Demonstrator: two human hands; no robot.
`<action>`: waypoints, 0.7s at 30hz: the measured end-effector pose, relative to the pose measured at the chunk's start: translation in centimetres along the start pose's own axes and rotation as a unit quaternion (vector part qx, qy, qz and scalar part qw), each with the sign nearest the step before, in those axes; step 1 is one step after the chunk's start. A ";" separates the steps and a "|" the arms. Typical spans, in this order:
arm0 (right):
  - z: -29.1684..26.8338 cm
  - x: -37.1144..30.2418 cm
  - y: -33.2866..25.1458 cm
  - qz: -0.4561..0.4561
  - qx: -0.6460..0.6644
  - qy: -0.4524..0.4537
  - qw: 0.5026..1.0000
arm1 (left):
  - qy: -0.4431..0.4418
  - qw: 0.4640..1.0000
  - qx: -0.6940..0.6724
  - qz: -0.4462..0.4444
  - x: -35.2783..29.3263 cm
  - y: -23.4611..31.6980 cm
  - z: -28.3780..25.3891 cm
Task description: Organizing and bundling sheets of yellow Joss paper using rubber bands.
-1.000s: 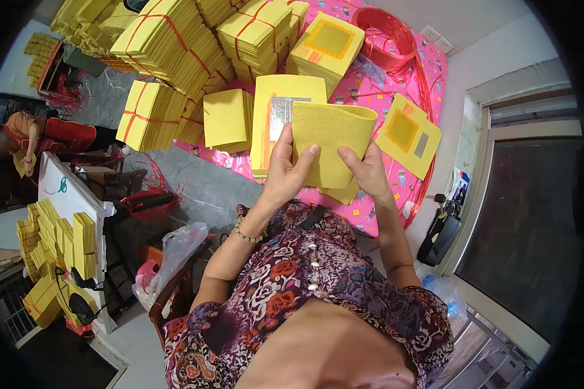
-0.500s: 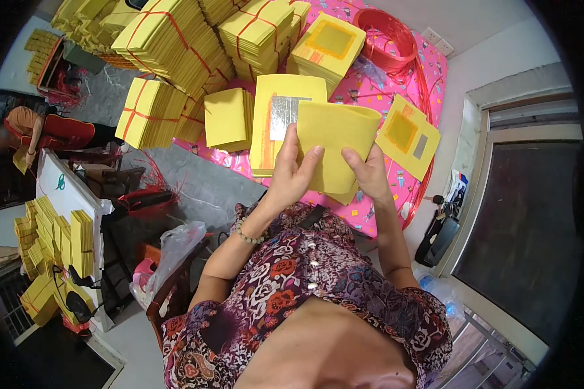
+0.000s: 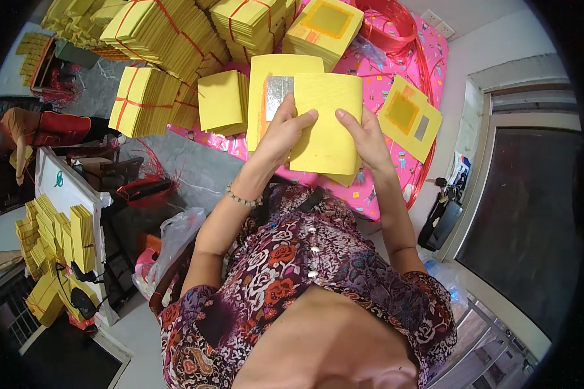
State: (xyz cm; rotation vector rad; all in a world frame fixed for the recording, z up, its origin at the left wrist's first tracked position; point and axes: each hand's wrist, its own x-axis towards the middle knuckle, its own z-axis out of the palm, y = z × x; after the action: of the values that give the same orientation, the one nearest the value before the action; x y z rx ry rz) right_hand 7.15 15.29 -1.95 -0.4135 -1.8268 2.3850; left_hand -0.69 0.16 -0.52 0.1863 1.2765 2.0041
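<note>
Between my two hands I hold a folded yellow paper sheet (image 3: 328,129) above the pink table. My left hand (image 3: 284,126) grips its left edge, thumb on the front face. On the opposite side my right hand (image 3: 368,136) pinches the right edge, thumb likewise on top and the other fingers behind. Partly covered by the sheet is a flat stack of yellow paper (image 3: 289,63) with a silver rectangle and an orange-edged patch. A smaller stack of folded yellow sheets (image 3: 219,104) stands to its left.
Bundles of yellow paper (image 3: 143,100) tied with red strips crowd the far left. A coil of red strips (image 3: 396,29) lies at the back right, near a loose yellow sheet (image 3: 409,120) on the pink tablecloth (image 3: 370,201). Another person (image 3: 58,136) works at far left.
The upper fold of the sheet, bulging before, now lies flatter and squarer between my hands. My hands still grip both sides.
</note>
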 end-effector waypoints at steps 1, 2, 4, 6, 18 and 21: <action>-0.1 0.0 0.0 0.001 0.000 0.002 1.000 | 0.006 1.000 0.002 -0.006 0.1 0.0 0.1; -0.2 0.1 0.0 0.021 0.008 0.005 1.000 | 0.006 1.000 0.002 -0.007 0.3 -0.2 0.0; -0.3 0.0 0.1 0.042 0.015 0.009 0.999 | 0.003 0.999 0.001 -0.043 0.7 -0.6 -0.3; -0.4 0.1 0.3 0.047 0.006 0.006 0.999 | 0.001 0.999 0.004 -0.052 1.0 -0.8 -0.7; -0.4 0.1 0.5 0.057 0.025 0.006 0.998 | 0.011 0.998 0.043 -0.051 1.4 -1.3 -1.0; -0.4 0.1 0.3 0.056 0.025 0.015 0.998 | 0.008 0.998 0.045 -0.039 1.3 -1.3 -0.8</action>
State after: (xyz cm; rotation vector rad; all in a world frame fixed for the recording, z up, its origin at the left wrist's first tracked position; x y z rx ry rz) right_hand 7.17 15.61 -2.31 -0.5583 -1.7723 2.4762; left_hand -1.32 0.74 -2.29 0.1607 1.3642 1.8886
